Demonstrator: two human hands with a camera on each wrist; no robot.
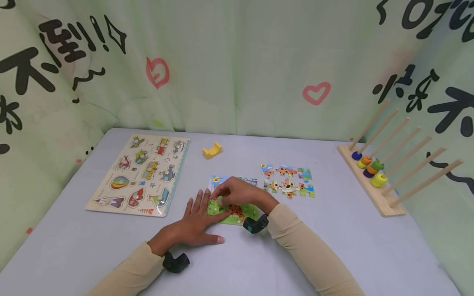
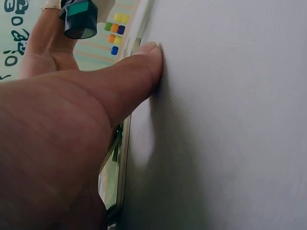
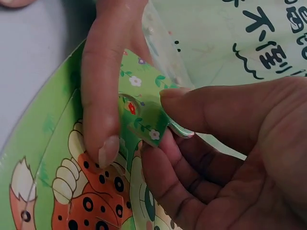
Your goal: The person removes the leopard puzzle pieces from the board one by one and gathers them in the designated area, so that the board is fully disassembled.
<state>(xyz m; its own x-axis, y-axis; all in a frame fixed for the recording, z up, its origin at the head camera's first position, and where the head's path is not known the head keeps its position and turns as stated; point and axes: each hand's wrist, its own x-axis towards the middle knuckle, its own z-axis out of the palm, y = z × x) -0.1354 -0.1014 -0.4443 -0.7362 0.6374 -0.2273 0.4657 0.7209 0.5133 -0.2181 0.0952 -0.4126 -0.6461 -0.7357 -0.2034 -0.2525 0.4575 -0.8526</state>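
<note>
A green jigsaw puzzle board (image 1: 253, 211) with a spotted cartoon animal lies flat before the person. Thumb and fingers of the right hand (image 1: 238, 192) pinch a green flowered puzzle piece (image 3: 152, 127) over the board's left part, slightly tilted in the right wrist view. The left hand (image 1: 197, 225) lies with spread, straight fingers at the board's left edge. One of its fingers (image 3: 101, 91) touches the board beside the piece, while its thumb (image 2: 139, 69) rests on the tablecloth. The right hand covers much of the board's middle in the head view.
Several loose puzzle pieces (image 1: 288, 186) lie to the right of the board. A vehicle picture board (image 1: 142, 164) is at left, a yellow curved block (image 1: 212, 151) behind. At right stands a wooden peg rack (image 1: 393, 210) with coloured beads.
</note>
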